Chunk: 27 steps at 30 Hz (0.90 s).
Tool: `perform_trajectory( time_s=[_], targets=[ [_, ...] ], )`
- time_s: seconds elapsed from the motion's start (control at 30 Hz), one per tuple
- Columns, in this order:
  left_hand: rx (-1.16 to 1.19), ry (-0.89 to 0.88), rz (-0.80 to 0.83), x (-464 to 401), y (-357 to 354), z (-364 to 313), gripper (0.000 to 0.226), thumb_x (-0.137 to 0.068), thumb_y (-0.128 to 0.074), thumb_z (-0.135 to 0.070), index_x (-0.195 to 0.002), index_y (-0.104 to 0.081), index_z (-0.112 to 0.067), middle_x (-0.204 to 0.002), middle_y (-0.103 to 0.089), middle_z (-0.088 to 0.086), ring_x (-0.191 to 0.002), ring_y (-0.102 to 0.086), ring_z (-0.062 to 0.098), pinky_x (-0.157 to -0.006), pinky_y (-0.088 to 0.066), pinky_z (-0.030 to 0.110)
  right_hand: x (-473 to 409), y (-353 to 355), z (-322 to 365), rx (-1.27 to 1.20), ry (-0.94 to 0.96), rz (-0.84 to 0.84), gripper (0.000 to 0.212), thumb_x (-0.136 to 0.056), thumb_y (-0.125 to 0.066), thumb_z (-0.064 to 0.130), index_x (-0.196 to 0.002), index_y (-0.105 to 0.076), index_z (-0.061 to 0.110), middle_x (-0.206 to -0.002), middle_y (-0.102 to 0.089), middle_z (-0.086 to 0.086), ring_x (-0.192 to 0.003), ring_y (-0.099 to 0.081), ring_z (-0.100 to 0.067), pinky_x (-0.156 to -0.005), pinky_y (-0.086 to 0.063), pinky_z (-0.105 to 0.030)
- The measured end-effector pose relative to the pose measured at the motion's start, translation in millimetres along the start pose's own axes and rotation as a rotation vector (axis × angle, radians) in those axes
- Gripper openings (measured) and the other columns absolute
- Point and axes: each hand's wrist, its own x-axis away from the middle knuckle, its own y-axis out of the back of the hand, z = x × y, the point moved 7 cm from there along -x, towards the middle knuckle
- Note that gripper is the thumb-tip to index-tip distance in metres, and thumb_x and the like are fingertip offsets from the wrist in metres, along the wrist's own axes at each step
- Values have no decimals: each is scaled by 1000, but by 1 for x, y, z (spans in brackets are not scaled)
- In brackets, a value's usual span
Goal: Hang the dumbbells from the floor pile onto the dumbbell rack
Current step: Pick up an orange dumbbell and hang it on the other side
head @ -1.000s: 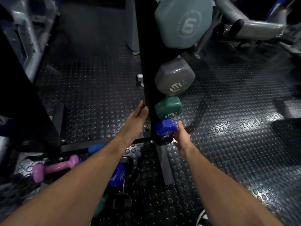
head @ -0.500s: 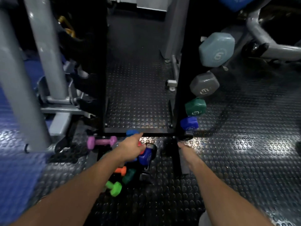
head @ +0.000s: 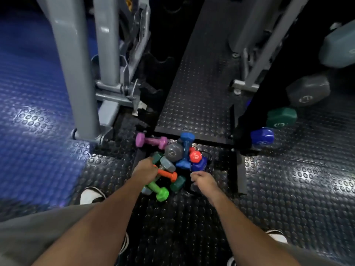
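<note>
Over the floor pile [head: 172, 166], left hand [head: 145, 170] covers an orange dumbbell [head: 168, 174], its fingers hidden, so grasp unclear; right hand [head: 201, 179] hovers loosely curled, holding nothing; dumbbell rack [head: 247, 116] is dark, partly cropped

Head view, sole camera: worn on the person's head, facing forward and steeply down onto the floor pile of dumbbells [head: 172, 166], which sits at frame centre; wide-angle, with bent edges; close enough that both forearms enter from the bottom edge toward the pile; the dumbbell rack [head: 247, 120] upright stands just right of and beyond the pile; grey machine frame [head: 76, 73] lies left of and beyond the pile; shoes appear nearer than the pile, at the bottom; no second view to share coverage.
</note>
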Motion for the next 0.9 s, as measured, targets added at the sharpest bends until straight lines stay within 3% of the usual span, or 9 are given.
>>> perform_trajectory(
  time_s=[0.07,0.13,0.27,0.37,0.43,0.57,0.67,0.8,0.9],
  targets=[
    [-62,9,-21,-9,-10,18,28,-99,-58,-31,-117,-60,-10,-106,-66,9,-97,-63,30,-75,-45,30,-10,-23,-7,-80,-29,37,19,-75,-66,40,-83,-72,25,-99,-73,-3,-96,-64,-23,-88,-50,-38],
    [-60,23,-39,-21,-18,32,37,-101,-53,-38,-121,-58,-7,-119,-65,18,-109,-63,37,-88,-48,38,-15,-41,-5,-174,-43,44,14,-88,-65,33,-95,-71,23,-109,-72,-5,-100,-63,-21,-86,-45,-33],
    [22,30,-54,-34,-24,33,31,-100,-54,-31,-123,-59,-10,-114,-66,15,-105,-65,34,-88,-52,38,-28,-66,-9,-300,-135,52,16,-103,-54,21,-93,-66,21,-98,-63,0,-93,-56,-18,-95,-46,-39],
    [56,23,-37,-42,-33,31,32,-99,-55,-30,-124,-59,-11,-110,-65,13,-96,-64,29,-81,-52,39,-38,-78,-11,-346,-147,47,29,-104,-51,28,-111,-71,8,-96,-63,-2,-88,-53,-14,-94,-43,-36],
    [49,37,-48,-44,-39,32,35,-100,-54,-28,-131,-56,-14,-113,-64,12,-99,-64,31,-80,-51,37,-42,-81,-11,-366,-144,44,34,-103,-51,29,-111,-72,3,-98,-64,-6,-86,-52,-15,-92,-42,-36],
    [-22,76,-27,-47,-48,32,24,-102,-47,-18,-122,-60,-10,-114,-66,16,-104,-65,35,-81,-49,40,-47,-82,-12,-404,-185,32,23,-101,-50,17,-88,-69,15,-90,-64,-8,-80,-52,-17,-90,-47,-40],
    [-75,76,-33,-47,-48,31,21,-99,-51,-12,-116,-62,-8,-111,-67,15,-103,-66,34,-82,-49,38,-46,-85,-12,-507,-210,41,21,-99,-51,16,-94,-71,14,-94,-59,-13,-76,-47,-18,-69,-43,-30],
    [-60,57,-71,-42,-46,28,21,-96,-57,-10,-116,-62,-10,-109,-67,13,-102,-68,32,-85,-52,38,-42,-84,-9,-629,-194,38,16,-95,-53,13,-93,-69,11,-91,-62,-12,-90,-57,-21,-85,-44,-30],
    [-22,25,-131,-40,-37,26,19,-93,-63,-11,-111,-68,-8,-108,-67,13,-101,-67,33,-88,-54,40,-35,-81,-11,-627,-171,41,15,-94,-55,15,-96,-70,12,-89,-62,-11,-84,-57,-18,-80,-45,-29]
  ],
)
